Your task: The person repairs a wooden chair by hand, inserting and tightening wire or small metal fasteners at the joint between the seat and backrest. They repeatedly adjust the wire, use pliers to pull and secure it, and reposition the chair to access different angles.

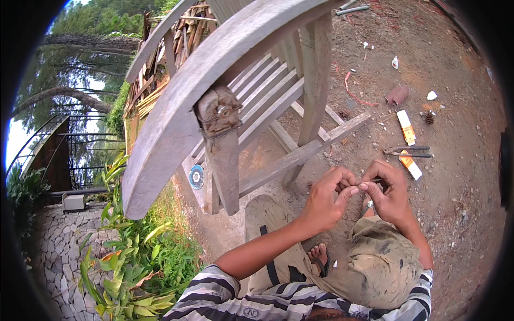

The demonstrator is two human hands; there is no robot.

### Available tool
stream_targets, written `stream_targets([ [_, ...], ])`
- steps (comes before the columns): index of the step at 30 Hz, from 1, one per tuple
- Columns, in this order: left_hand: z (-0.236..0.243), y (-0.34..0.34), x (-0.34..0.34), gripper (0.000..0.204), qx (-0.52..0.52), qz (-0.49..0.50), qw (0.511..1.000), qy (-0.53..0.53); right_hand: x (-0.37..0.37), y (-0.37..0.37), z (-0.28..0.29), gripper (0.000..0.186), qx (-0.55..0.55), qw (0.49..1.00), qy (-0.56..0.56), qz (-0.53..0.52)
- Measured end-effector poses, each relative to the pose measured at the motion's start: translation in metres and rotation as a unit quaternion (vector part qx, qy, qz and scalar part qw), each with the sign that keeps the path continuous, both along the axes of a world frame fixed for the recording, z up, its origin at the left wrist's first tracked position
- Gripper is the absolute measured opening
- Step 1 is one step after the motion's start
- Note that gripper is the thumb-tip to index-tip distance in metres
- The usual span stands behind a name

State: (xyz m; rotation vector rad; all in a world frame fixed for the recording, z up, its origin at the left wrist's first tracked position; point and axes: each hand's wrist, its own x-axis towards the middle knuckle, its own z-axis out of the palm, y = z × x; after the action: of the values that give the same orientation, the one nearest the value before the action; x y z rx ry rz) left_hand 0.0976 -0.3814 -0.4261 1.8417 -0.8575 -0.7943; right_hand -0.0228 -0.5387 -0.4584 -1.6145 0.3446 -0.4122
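My left hand and my right hand meet fingertip to fingertip in front of me, above my bent knees. Both pinch some very small thing between thumb and fingers; it is too small to tell what it is. A thin dark piece shows just below my right hand. A weathered grey wooden chair stands directly ahead, its curved armrest arching over the upper left, its front leg just beyond my left hand.
On the bare dirt to the right lie metal pliers, two white-and-orange boxes, a reddish block and a red wire. A round blue disc rests under the chair. Green plants and stone paving are at the left.
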Motion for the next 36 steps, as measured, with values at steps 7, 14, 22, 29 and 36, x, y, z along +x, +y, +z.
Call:
stream_targets([
  [7,-0.04,0.021,-0.021,0.01,-0.012,0.036,0.989,-0.144,0.003,0.012,-0.032,0.015,0.126,0.99,0.045,0.04],
  [14,0.033,0.014,-0.012,0.009,-0.115,0.127,0.979,0.111,0.032,-0.002,0.019,0.02,0.059,0.993,-0.084,0.066],
  [22,0.136,0.006,0.018,0.013,-0.301,0.311,0.892,-0.129,0.09,0.0,0.137,0.017,-0.081,0.943,-0.322,0.006],
  [29,0.153,-0.006,0.029,0.013,-0.257,0.318,0.895,-0.179,0.128,0.004,0.128,0.017,-0.081,0.894,-0.434,-0.072],
  [36,0.151,-0.007,0.033,0.012,-0.281,0.326,0.885,-0.177,0.142,0.011,0.123,0.017,-0.058,0.889,-0.452,-0.053],
])
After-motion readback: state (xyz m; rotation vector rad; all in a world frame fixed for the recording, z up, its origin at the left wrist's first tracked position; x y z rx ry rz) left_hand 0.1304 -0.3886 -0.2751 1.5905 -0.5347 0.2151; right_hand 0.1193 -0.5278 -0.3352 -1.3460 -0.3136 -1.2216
